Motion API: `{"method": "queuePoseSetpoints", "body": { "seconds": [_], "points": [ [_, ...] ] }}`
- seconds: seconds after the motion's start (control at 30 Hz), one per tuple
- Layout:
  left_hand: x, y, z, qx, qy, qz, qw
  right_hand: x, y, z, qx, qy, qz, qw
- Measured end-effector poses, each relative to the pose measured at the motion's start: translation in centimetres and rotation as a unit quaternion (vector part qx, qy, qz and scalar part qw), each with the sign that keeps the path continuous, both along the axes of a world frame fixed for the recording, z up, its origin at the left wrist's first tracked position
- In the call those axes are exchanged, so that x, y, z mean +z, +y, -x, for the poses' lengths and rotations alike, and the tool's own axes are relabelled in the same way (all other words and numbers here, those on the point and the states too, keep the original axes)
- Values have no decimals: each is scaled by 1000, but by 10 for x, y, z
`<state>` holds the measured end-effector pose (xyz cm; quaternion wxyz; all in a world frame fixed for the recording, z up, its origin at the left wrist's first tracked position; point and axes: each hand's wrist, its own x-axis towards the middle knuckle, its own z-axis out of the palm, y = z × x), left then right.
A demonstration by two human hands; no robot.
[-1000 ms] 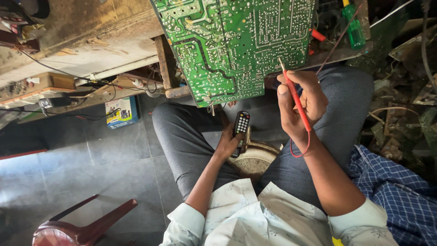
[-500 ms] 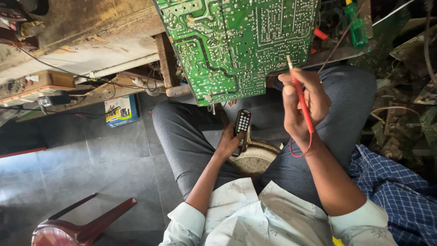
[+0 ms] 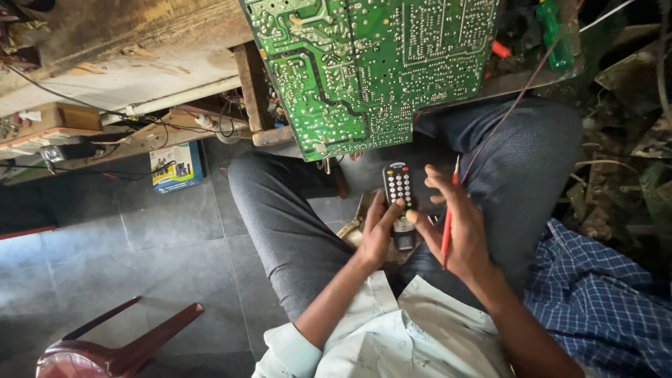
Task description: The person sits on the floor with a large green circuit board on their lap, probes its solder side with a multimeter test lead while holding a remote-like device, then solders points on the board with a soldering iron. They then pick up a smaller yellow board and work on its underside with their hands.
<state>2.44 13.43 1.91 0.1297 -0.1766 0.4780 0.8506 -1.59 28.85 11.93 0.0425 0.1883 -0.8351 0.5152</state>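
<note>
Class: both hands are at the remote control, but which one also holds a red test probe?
The right hand: it grips the red probe while touching the remote. The left hand holds only the remote.

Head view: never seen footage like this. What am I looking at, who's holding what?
No machine here: a seated person wears a camera on the head, so you look down at their lap and two bare hands. The left hand holds a small black remote, thumb on its buttons. The right hand grips a red probe between its fingers and also touches the remote. A thin wire leads up from the probe. Above the knees, a green circuit board lies solder side up on a wooden bench. A red chair stands on the tiled floor.
</note>
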Motion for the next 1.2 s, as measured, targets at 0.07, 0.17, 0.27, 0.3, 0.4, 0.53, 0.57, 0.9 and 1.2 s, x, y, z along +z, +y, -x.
{"method": "queuePoseSetpoints", "body": {
  "seconds": [0.07,0.17,0.27,0.3,0.4,0.53,0.57,0.9,1.2],
  "points": [
    [19,10,-2,18,12,-32,999,5,-1,-10,6,-4,-29,1000],
    [48,23,0,26,12,-122,992,12,3,-25,13,-42,-28,999],
    [68,32,0,-9,48,-171,984,16,8,-35,-21,-60,10,998],
    [72,35,-2,-27,61,-192,979,17,12,-36,-41,-43,21,998],
    [72,40,-1,-60,130,-157,977,24,28,-31,-116,8,-7,993],
    [53,36,-2,-112,108,-66,986,42,52,0,-173,92,-24,980],
    [47,38,-2,-115,112,-37,986,46,58,12,-186,115,-18,976],
    [-1,44,-5,-136,39,70,987,59,64,109,-217,170,-192,942],
    [-9,37,1,-139,51,77,986,68,65,123,-204,224,-179,936]
  ]
}}
